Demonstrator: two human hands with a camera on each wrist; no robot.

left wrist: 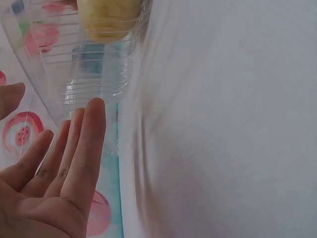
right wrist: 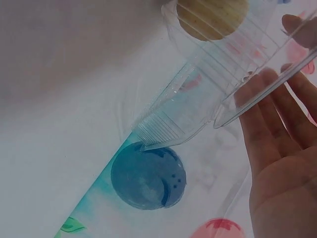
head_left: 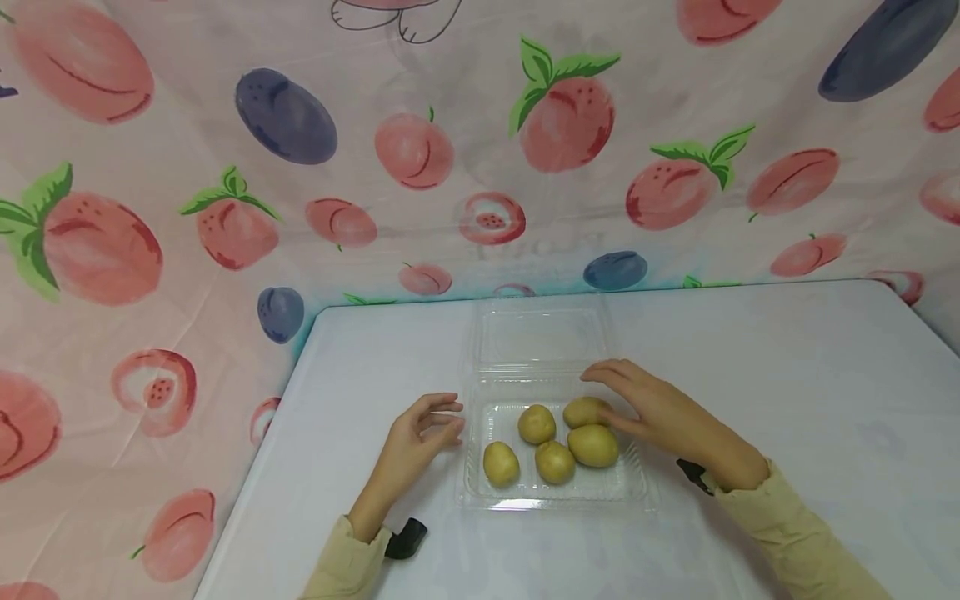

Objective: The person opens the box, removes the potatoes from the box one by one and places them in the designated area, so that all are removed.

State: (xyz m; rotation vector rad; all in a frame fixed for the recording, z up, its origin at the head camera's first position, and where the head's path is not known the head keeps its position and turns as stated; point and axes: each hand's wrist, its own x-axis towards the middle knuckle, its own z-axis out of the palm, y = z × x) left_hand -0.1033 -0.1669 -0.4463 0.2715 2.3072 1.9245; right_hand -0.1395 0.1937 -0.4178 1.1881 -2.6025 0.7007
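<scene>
A clear plastic clamshell box [head_left: 525, 493] stands with its lid [head_left: 543, 337] folded back, holding several yellow potatoes [head_left: 501, 464]. Two larger potatoes [head_left: 592, 446] sit together at the right side. My left hand [head_left: 416, 437] hovers just outside the left wall, its fingers extended and holding nothing. In the left wrist view, those fingertips [left wrist: 95, 106] are close to the ribbed wall. Over the right rim is my right hand [head_left: 660, 408], thumb overlapping the back right potato in the head view. The right wrist view shows its relaxed fingers [right wrist: 255, 104] along the box edge, gripping nothing.
A white-covered table [head_left: 787, 400] carries the box. Behind and to the left hangs a fruit-print curtain [head_left: 450, 75], close to the table's far edge and the lid. Black wrist devices [head_left: 407, 539] are strapped at both cuffs.
</scene>
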